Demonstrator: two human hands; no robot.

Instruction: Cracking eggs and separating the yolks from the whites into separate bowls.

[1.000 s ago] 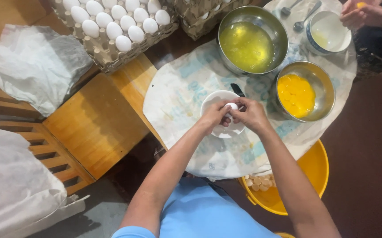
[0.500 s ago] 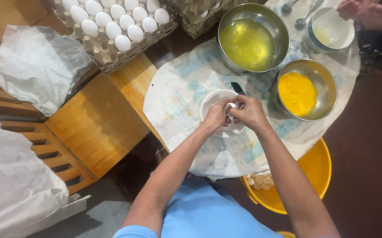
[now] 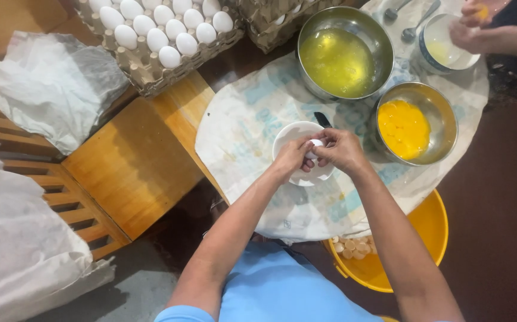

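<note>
Cloth-covered table [image 3: 240,128]: left hand [image 3: 291,156], right hand [image 3: 342,149] both curled tight around white egg [image 3: 316,145] above small white bowl [image 3: 288,132].

The person wears a light blue short-sleeved shirt [image 3: 282,292] in plain cloth, with no print visible. The sleeves end near the shoulders, so both forearms are bare down to the hands. The left hand [image 3: 291,158] and right hand [image 3: 343,149] carry no gloves, rings, watch or bracelet.

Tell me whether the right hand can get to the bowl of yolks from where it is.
Probably yes. The right hand holds the white egg with the left hand, and the yolk bowl sits just beside it with nothing between them.
</note>
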